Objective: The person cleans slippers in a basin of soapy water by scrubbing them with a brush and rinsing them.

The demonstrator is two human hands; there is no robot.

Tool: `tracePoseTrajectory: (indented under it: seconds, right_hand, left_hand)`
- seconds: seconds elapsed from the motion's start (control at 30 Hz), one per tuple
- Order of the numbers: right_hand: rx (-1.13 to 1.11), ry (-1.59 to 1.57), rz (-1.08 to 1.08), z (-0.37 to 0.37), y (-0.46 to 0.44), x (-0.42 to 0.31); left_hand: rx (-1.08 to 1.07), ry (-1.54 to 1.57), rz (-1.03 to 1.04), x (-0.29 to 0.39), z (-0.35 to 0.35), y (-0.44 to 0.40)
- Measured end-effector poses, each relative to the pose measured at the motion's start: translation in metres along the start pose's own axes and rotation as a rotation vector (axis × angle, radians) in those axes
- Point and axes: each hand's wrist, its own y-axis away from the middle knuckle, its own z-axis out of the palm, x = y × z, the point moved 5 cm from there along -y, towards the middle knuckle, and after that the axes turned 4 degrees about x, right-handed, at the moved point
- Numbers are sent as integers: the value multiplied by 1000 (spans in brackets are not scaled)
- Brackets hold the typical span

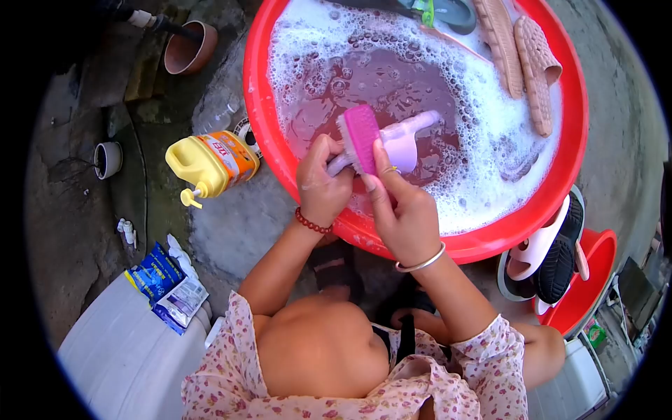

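Note:
Over a red tub of soapy water, my left hand is closed round one end of a pale purple slipper. The slipper is seen edge-on, its strap facing down to the right. My right hand grips a pink scrubbing brush between thumb and fingers. The brush's pale bristles face left and touch or nearly touch the slipper near my left hand. Tan slippers rest at the tub's right side, and a grey-green slipper lies at its far edge, partly out of frame.
Left of the tub stands a yellow pump bottle. Blue packets lie on a pale grey surface at lower left. At right, several slippers are piled by a smaller red basin. A brown pot sits at upper left.

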Motion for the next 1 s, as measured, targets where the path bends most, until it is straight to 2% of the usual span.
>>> tracePoseTrajectory:
  seconds: [0.07,0.1,0.17,0.2,0.27,0.3,0.33,0.43,0.5,0.57,0.6,0.67,0.7,0.77,0.83,0.9,0.93,0.97,1.0]
  right_hand:
    - [67,-95,107,-10,-19,31]
    - [50,-32,196,-15,-27,52]
    - [81,-32,161,-13,-25,71]
    - [49,-53,138,-10,-21,56]
    - [-46,-20,72,2,1,6]
    - [-49,-90,-49,14,10,-6]
    - [-41,-52,-7,13,7,-2]
    - [-32,-21,231,4,-20,53]
    - [-59,11,204,3,-24,66]
    - [-30,1,128,9,-14,64]
    - [15,-116,105,20,-13,61]
    - [-71,-351,326,22,-14,71]
    - [-106,-471,437,22,-16,73]
    - [-200,-565,578,20,-21,96]
    - [-256,-532,661,14,-21,101]
    - [-120,-473,601,21,-16,91]
    - [-40,-445,363,28,-15,76]
    - [-12,-349,405,35,-1,68]
    - [-35,-282,296,35,5,44]
  left_hand:
    - [14,173,-15,-3,2,2]
    - [-33,78,25,0,1,3]
    - [-129,-100,113,5,4,1]
    - [-93,-66,99,-1,3,1]
    - [-24,-216,11,2,-6,-4]
    - [8,-295,-30,2,-11,-5]
    - [6,-110,-41,0,-13,-3]
    - [-42,78,-47,-11,-17,5]
    - [-191,-119,-6,-8,-15,8]
    - [-167,-131,43,-12,-14,12]
    - [-153,-170,34,-8,-14,11]
    - [-128,-251,20,5,-15,5]
    - [-210,-334,39,10,-13,3]
    - [-375,-499,81,17,-9,0]
    - [-425,-581,82,20,-4,1]
    - [-493,-668,79,18,3,1]
    - [-392,-601,88,11,2,1]
    - [-347,-572,81,1,0,0]
    - [-303,-546,74,-9,-4,0]
